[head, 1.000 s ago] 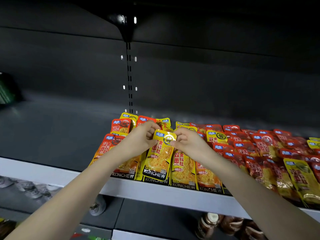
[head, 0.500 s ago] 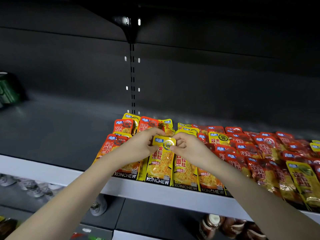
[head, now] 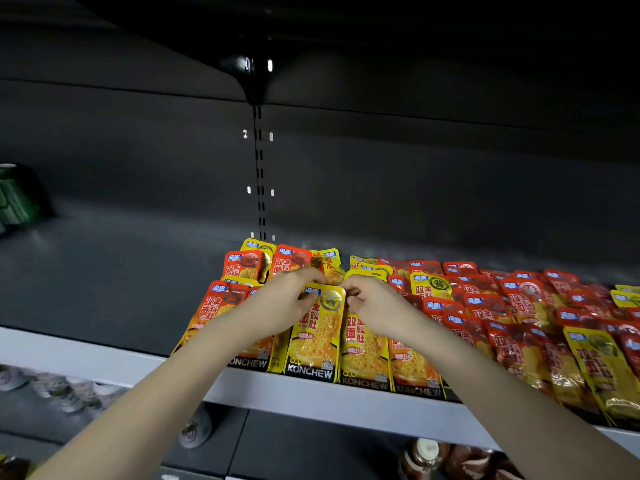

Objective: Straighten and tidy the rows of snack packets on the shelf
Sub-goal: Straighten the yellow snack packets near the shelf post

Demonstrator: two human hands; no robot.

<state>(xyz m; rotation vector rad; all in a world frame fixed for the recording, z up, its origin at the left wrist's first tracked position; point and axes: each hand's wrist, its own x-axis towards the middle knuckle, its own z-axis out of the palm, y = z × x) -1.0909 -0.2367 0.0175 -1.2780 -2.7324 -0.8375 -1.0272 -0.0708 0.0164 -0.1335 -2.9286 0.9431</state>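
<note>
A yellow snack packet (head: 317, 336) lies at the front of the shelf (head: 104, 358), with its printed bottom edge at the pale lip. It sits in a row with other yellow packets (head: 363, 344), which touch its right side. The left hand (head: 289, 304) pinches its top left corner with curled fingers, and the right hand (head: 372, 306) pinches the top right corner the same way. Red packets (head: 519, 303) overlap in loose rows behind and to the right. Far left on the shelf stands a green object (head: 15, 197), perhaps a can, too blurred to tell. Bottles (head: 424, 455) show on the level below.
</note>
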